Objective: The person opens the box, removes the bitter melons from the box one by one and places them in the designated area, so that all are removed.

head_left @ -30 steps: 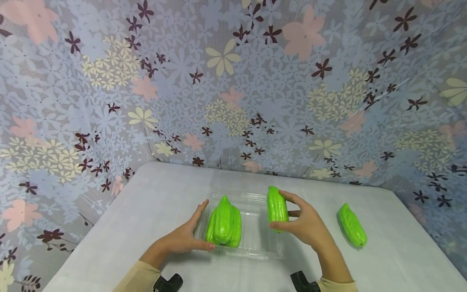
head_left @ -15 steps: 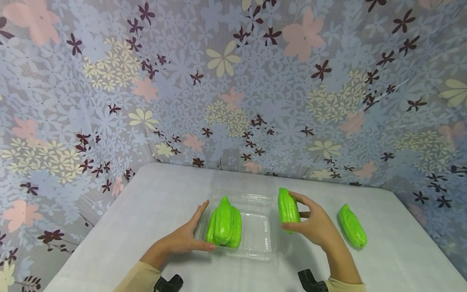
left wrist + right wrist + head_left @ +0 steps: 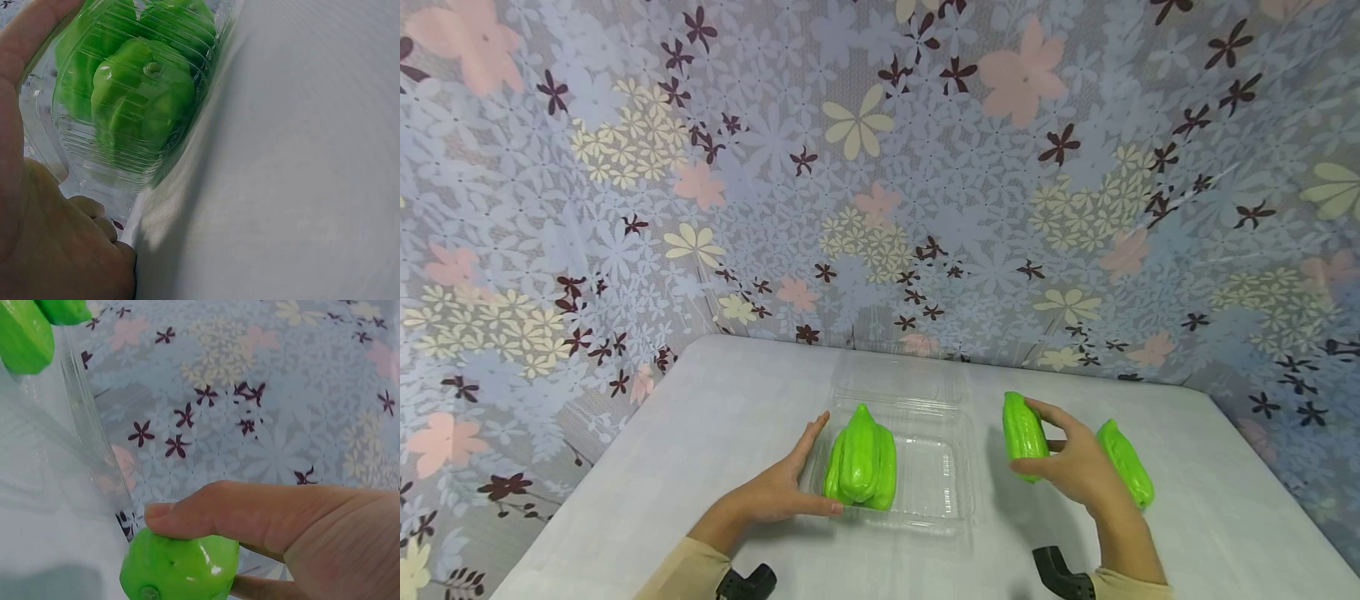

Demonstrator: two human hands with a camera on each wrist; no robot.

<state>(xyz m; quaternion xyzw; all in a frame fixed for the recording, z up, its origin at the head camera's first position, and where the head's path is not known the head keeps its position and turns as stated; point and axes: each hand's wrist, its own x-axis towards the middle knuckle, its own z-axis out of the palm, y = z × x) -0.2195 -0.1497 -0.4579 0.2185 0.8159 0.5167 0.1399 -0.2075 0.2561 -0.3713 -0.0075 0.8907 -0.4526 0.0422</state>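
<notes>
A clear plastic clamshell box point(image 3: 925, 521) stands with its lid folded back. Stacked in its left half are several glossy green, ridged bitter melons point(image 3: 861, 462). My left hand point(image 3: 775, 487) rests against the box's left side with thumb and forefinger spread wide, the thumb at the front edge. The left wrist view shows the thumb point(image 3: 31, 37) beside the see-through wall. Right of the box, my right hand point(image 3: 1071, 458) grips another bitter melon point(image 3: 1025, 437) between thumb and fingers, over the table. In the right wrist view the thumb lies on this bitter melon point(image 3: 181, 565).
One more bitter melon point(image 3: 1126, 465) lies at the right, partly hidden behind my right hand. The clear lid point(image 3: 895, 382) reaches toward the back of the white-covered table point(image 3: 625, 500). A flower-patterned cloth point(image 3: 880, 167) rises behind the table.
My right hand has moved to the right with the bitter melon, from above the box's right side to beyond it. My left hand and the stacked bitter melons have stayed in place.
</notes>
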